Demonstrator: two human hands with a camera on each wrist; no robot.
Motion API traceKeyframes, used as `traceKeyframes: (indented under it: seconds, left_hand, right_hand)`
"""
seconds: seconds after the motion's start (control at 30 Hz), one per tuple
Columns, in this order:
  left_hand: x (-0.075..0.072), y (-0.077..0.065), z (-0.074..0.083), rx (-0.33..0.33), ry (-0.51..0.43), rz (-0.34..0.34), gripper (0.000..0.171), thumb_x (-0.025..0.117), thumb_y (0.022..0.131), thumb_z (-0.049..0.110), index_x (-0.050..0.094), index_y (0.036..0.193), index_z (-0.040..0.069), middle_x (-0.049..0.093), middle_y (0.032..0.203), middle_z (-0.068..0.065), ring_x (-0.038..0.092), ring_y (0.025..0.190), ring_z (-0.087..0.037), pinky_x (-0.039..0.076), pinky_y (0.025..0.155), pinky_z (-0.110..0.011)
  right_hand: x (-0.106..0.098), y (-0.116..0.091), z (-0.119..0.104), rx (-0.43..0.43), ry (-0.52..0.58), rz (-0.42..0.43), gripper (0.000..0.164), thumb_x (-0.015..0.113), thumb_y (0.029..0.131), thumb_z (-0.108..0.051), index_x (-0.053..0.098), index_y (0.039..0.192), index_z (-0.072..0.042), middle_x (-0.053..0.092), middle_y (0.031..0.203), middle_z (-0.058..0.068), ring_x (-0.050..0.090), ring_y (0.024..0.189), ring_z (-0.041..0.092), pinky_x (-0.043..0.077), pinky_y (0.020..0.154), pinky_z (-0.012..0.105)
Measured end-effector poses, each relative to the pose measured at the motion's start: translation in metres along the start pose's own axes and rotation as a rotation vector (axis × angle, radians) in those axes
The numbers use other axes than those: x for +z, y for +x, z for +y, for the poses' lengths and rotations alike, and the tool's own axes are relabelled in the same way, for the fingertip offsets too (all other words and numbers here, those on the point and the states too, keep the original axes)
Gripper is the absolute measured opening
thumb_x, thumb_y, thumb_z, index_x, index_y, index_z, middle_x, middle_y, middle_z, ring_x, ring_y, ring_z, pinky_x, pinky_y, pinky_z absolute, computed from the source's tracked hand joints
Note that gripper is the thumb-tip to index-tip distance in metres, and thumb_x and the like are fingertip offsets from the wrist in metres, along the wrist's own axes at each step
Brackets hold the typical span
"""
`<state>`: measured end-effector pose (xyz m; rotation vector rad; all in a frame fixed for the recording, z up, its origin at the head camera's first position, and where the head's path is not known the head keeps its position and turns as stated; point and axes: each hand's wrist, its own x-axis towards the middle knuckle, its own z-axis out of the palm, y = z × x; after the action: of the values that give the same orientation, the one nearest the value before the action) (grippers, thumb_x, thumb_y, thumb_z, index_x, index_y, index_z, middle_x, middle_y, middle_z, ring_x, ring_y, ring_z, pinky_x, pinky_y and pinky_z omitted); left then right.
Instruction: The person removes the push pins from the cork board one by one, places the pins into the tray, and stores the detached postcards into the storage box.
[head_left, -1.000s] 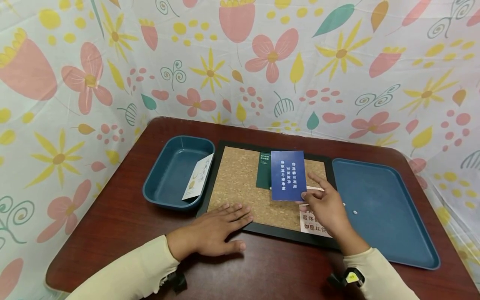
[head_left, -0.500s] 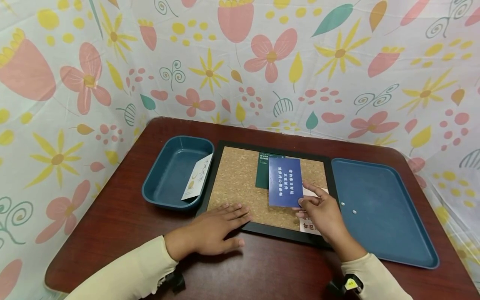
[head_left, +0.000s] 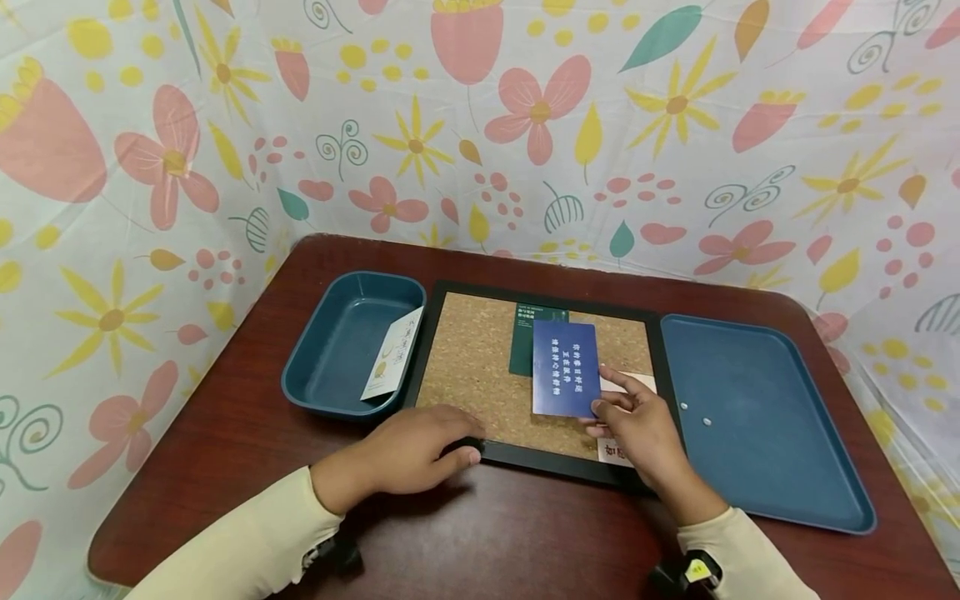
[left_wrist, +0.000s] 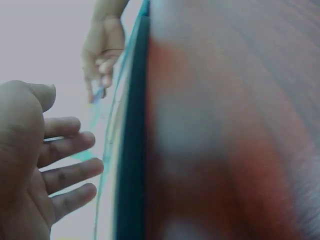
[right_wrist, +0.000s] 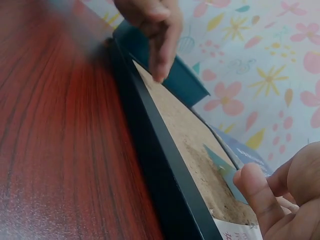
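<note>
My right hand (head_left: pixel 645 425) pinches a blue card (head_left: pixel 566 369) with white characters by its lower right corner, tilted above the corkboard (head_left: pixel 472 358). In the head view the card overlaps a dark green card (head_left: pixel 522 342) on the cork. Partly behind the right hand lies a pale card (head_left: pixel 613 451) with dark red characters, at the board's lower right. My left hand (head_left: pixel 408 450) is over the board's near left corner, and the left wrist view shows its fingers (left_wrist: pixel 75 172) loosely extended with nothing in them.
Left of the board stands a deep blue basin (head_left: pixel 326 367), with a white card (head_left: pixel 393 354) leaning inside. A flat blue tray (head_left: pixel 765 417) lies to the right, bearing two small white round pieces (head_left: pixel 707 422). Behind the table (head_left: pixel 540 533) hangs a flower-patterned cloth (head_left: pixel 465 150).
The left hand has drawn back leftward from lying flat on the board's near edge. The right hand has brought the blue card lower and slightly left, toward the near side.
</note>
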<state>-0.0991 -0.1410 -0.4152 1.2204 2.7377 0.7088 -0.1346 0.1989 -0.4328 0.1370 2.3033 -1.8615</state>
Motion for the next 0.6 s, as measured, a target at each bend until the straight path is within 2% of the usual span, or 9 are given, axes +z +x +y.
traceKeyframes:
  seconds: [0.1, 0.23, 0.47, 0.6]
  left_hand:
    - [-0.011, -0.002, 0.000, 0.025, 0.001, 0.098, 0.036, 0.053, 0.108, 0.040, 0.072, 0.128, 0.016, 0.068, 0.129, 0.005, 0.061, 0.123, -0.014, 0.049, 0.103, -0.040]
    - [-0.024, -0.004, -0.003, 0.039, 0.010, 0.204, 0.030, 0.060, 0.105, 0.033, 0.073, 0.124, 0.013, 0.069, 0.126, 0.004, 0.062, 0.121, -0.016, 0.051, 0.101, -0.041]
    - [-0.038, -0.009, -0.016, 0.013, 0.035, 0.307, 0.025, 0.067, 0.100, 0.025, 0.074, 0.120, 0.011, 0.070, 0.123, 0.001, 0.063, 0.119, -0.019, 0.049, 0.102, -0.045]
    - [-0.043, -0.013, -0.022, -0.039, 0.053, 0.356, 0.025, 0.068, 0.100, 0.022, 0.073, 0.121, 0.010, 0.070, 0.123, -0.002, 0.062, 0.120, -0.022, 0.047, 0.103, -0.049]
  right_hand:
    - [0.000, 0.000, 0.001, 0.008, 0.010, -0.003, 0.062, 0.057, 0.099, 0.005, 0.039, 0.157, -0.006, 0.062, 0.122, 0.030, 0.076, 0.084, 0.031, 0.062, 0.072, 0.038]
    - [0.001, -0.002, -0.001, 0.005, 0.019, -0.003, 0.061, 0.058, 0.100, 0.005, 0.039, 0.157, -0.004, 0.062, 0.122, 0.031, 0.076, 0.084, 0.030, 0.062, 0.072, 0.038]
    - [0.003, -0.003, -0.002, 0.005, 0.026, 0.005, 0.061, 0.057, 0.100, 0.005, 0.038, 0.157, -0.004, 0.060, 0.125, 0.033, 0.076, 0.084, 0.029, 0.062, 0.071, 0.036]
    - [0.003, -0.003, -0.002, 0.015, 0.026, 0.008, 0.061, 0.057, 0.100, 0.005, 0.038, 0.157, -0.004, 0.060, 0.125, 0.032, 0.076, 0.084, 0.029, 0.062, 0.071, 0.036]
